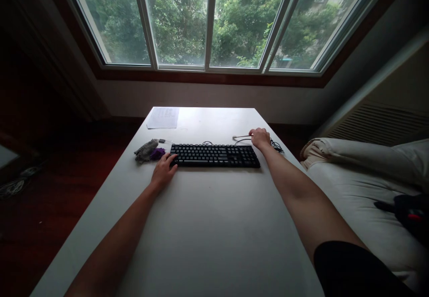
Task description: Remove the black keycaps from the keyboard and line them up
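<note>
A black full-size keyboard [214, 155] lies flat across the white table. My left hand [163, 170] is at its left end, fingers over the corner keys and thumb by the front edge, gripping that end. Beyond the keyboard's right end, my right hand [260, 138] is closed on a thin stick [241, 136] that points left and has a small pale block at its tip; its exact kind is unclear. A bundled black cable [276, 146] lies just right of this hand. Beside my left hand are a grey fluffy duster-like thing [146, 151] and a purple piece [157, 154].
Printed paper [163, 118] lies at the table's far left corner. A small dark item [161, 141] sits behind the purple piece. The white table [214, 225] stands before a window, with a pale cushioned seat [348, 181] to the right and cables [15, 187] on the floor at left.
</note>
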Motion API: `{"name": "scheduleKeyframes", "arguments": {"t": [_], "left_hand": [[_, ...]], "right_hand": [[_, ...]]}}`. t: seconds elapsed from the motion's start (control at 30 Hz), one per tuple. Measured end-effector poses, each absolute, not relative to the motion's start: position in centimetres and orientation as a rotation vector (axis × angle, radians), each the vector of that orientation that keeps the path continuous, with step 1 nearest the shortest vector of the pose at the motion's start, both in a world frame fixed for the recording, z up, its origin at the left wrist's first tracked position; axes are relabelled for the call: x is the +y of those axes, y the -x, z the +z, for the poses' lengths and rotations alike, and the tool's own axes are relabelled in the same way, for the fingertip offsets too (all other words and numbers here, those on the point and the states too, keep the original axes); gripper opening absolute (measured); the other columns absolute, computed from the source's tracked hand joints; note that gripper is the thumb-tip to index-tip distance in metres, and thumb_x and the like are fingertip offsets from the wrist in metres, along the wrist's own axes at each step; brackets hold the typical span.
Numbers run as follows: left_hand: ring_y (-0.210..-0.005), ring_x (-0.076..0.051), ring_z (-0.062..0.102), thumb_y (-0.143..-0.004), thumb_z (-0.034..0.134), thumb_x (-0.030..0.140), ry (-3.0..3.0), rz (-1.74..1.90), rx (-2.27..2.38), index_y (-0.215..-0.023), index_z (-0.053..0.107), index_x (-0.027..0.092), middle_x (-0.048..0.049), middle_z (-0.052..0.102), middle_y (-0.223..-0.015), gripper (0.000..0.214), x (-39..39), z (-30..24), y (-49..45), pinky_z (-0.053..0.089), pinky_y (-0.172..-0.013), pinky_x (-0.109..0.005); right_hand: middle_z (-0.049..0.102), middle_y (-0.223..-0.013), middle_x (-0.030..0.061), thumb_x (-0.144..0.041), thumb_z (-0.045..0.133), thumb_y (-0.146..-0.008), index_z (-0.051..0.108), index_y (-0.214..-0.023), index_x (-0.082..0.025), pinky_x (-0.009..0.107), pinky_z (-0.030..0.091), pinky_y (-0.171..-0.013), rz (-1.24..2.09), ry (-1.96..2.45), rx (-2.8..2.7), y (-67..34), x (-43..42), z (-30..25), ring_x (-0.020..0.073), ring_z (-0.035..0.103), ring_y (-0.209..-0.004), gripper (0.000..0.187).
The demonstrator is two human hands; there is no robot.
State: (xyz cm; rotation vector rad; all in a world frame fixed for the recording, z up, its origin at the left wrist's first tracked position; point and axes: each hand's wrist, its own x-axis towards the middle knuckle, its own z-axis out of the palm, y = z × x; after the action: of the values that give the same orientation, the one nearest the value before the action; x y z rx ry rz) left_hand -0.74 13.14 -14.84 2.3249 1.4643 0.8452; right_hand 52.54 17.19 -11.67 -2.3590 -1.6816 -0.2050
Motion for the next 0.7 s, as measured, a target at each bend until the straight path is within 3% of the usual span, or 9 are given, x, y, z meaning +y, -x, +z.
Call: {"name": "scheduleKeyframes", "arguments": {"t": [0.13,0.4,0.7], "left_hand": [[-0.135,-0.029,0.049,-0.09,0.058,0.033,-2.316,0.852,1.457,-0.138,0.057,0.029,-0.0077,0.047,-0.148,0.048,13.3,-15.0,0.7,0.044,-0.111,-0.045],[-0.136,-0.03,0.047,-0.09,0.059,0.032,-2.327,0.829,1.496,-0.139,0.056,0.029,-0.0079,0.047,-0.148,0.05,13.0,-14.8,0.4,0.04,-0.115,-0.048],[-0.135,-0.03,0.047,-0.09,0.058,0.032,-2.338,0.836,1.479,-0.139,0.056,0.028,-0.009,0.046,-0.148,0.049,13.0,-15.0,0.6,0.041,-0.114,-0.046]], "right_hand": [[0.057,-0.125,0.0137,-0.02,0.046,-0.092,0.067,-0.124,-0.022,0.043,0.039,-0.098,-0.253,2.244,-1.642,-51.8,18.0,-12.0,0.0293,0.044,-0.116,0.038],[0.066,-0.113,0.0128,-0.02,0.043,-0.091,0.074,-0.107,-0.017,0.038,0.043,-0.096,-0.058,2.112,-1.616,-51.4,16.4,-13.6,0.0256,0.055,-0.106,0.035],[0.071,-0.12,0.0077,-0.035,0.047,-0.094,0.07,-0.123,-0.021,0.032,0.045,-0.096,0.246,2.072,-1.673,-52.1,15.6,-14.7,0.0228,0.062,-0.107,0.04]]}}
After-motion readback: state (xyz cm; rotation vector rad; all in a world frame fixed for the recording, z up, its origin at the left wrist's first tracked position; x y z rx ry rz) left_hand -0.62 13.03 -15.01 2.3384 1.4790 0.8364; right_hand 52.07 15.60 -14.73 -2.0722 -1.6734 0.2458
